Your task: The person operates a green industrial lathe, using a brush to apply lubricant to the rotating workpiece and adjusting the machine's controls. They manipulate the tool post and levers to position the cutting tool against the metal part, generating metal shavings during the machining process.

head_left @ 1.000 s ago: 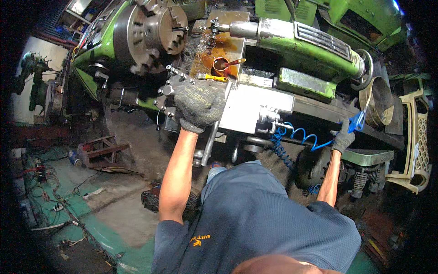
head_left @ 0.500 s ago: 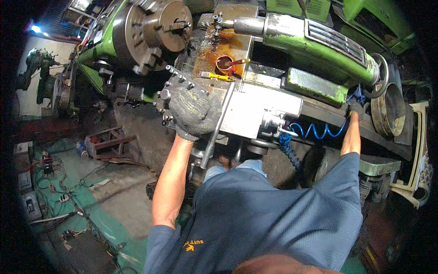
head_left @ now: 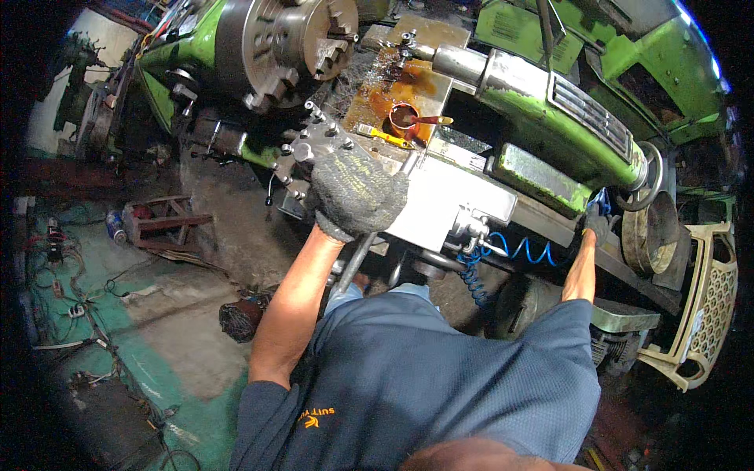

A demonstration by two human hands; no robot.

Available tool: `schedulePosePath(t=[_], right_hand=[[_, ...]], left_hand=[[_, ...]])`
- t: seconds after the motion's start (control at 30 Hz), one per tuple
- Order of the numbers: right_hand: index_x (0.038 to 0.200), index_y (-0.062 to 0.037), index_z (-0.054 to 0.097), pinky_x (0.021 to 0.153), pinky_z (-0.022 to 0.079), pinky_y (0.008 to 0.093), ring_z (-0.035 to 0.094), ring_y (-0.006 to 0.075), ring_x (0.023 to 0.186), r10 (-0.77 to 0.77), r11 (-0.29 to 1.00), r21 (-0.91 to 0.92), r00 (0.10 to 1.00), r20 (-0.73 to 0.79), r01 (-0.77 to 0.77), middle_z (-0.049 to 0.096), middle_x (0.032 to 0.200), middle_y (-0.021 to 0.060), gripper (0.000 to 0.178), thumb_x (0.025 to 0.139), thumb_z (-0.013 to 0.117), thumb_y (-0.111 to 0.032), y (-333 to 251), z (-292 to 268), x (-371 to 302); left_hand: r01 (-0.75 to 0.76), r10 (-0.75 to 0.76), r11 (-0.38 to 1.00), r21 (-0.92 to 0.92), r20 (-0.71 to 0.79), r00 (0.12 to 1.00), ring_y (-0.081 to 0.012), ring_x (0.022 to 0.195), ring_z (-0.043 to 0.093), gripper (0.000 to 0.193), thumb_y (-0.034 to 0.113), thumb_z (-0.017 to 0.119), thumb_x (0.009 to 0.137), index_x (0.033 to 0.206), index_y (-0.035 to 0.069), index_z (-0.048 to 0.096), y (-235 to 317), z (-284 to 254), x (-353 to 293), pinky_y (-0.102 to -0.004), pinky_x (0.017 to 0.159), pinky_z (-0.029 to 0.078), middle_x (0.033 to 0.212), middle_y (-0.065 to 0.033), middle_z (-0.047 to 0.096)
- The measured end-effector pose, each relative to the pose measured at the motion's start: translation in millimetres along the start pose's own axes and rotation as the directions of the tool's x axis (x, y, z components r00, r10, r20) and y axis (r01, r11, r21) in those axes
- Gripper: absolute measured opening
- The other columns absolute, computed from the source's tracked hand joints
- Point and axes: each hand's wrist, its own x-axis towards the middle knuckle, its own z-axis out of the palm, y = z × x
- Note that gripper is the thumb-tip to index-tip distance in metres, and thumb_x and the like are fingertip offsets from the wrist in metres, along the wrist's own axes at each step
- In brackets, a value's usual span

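My left hand, in a dark grey knitted glove, is closed over the middle of a long metal bar beside the lathe's tool post. The bar shows above and below the glove; the fingertips are hidden. Several bolts stand up from the tool post. Far to the right, my gloved right hand is closed around a blue air gun near the tailstock's end. A blue coiled hose hangs between that side and the carriage. The right fingers are small and partly hidden.
The lathe chuck is at the upper left, the green tailstock at the upper right. An oil-stained plate carries a reddish cup with a brush in it and a yellow-handled brush. Cables lie on the floor at left.
My left hand has moved right from the tool post onto the metal bar, covering its middle. The whole view has shifted and turned; my right hand stays by the tailstock's end.
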Motion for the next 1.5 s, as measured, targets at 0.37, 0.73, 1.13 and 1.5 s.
schedulePosePath(t=[0.37, 0.73, 1.13, 1.5], right_hand=[[0.123, -0.0059, 0.066, 0.098, 0.048, 0.0426, 0.064, 0.0349, 0.111, -0.436, 0.739, 0.301, 0.769, -0.467, 0.602, 0.067, 0.121, 0.0194, 0.045, 0.087, 0.066, -0.034, -154, -117, -262], [0.113, -0.0144, 0.072, 0.083, 0.055, 0.0339, 0.071, 0.0207, 0.092, -0.693, 0.349, 0.853, 0.719, -0.044, 0.389, 0.074, 0.103, 0.0115, 0.035, 0.090, 0.069, -0.040, -375, -128, -364], [0.104, -0.0103, 0.073, 0.086, 0.054, 0.0408, 0.067, 0.0316, 0.098, -0.952, 0.108, 0.405, 0.212, -0.221, 0.908, 0.070, 0.105, 0.0103, 0.021, 0.086, 0.074, -0.020, -387, -206, -413], [0.106, -0.0090, 0.073, 0.082, 0.057, 0.0343, 0.070, 0.0186, 0.092, -0.900, 0.258, 0.585, 0.411, -0.143, 0.769, 0.073, 0.100, 0.0066, 0.017, 0.090, 0.072, -0.016, -381, -224, -430]], left_hand=[[-0.025, 0.005, 0.976, -0.216, -0.093, 0.996, -0.0260, 0.051, 0.052, 0.017, 0.027, 0.069, 0.079, 0.066, 0.018, 0.062, -2, 1, 11, -0.0442, 0.047, 0.039, 0.057, -0.0036, 0.051], [-0.022, -0.034, 0.930, -0.367, -0.145, 0.989, -0.0222, 0.050, 0.056, 0.014, 0.026, 0.065, 0.077, 0.065, 0.021, 0.060, -5, 4, 21, -0.0405, 0.047, 0.043, 0.056, -0.0011, 0.053], [0.018, -0.082, 0.813, -0.583, -0.084, 0.993, -0.0207, 0.054, 0.059, 0.009, 0.028, 0.067, 0.072, 0.070, 0.019, 0.064, -9, 10, 12, -0.0406, 0.045, 0.044, 0.060, -0.0025, 0.054], [0.012, -0.064, 0.797, -0.604, -0.065, 0.996, -0.0215, 0.057, 0.061, 0.009, 0.026, 0.065, 0.073, 0.071, 0.018, 0.064, -17, 9, 13, -0.0404, 0.048, 0.046, 0.064, -0.0032, 0.058]])
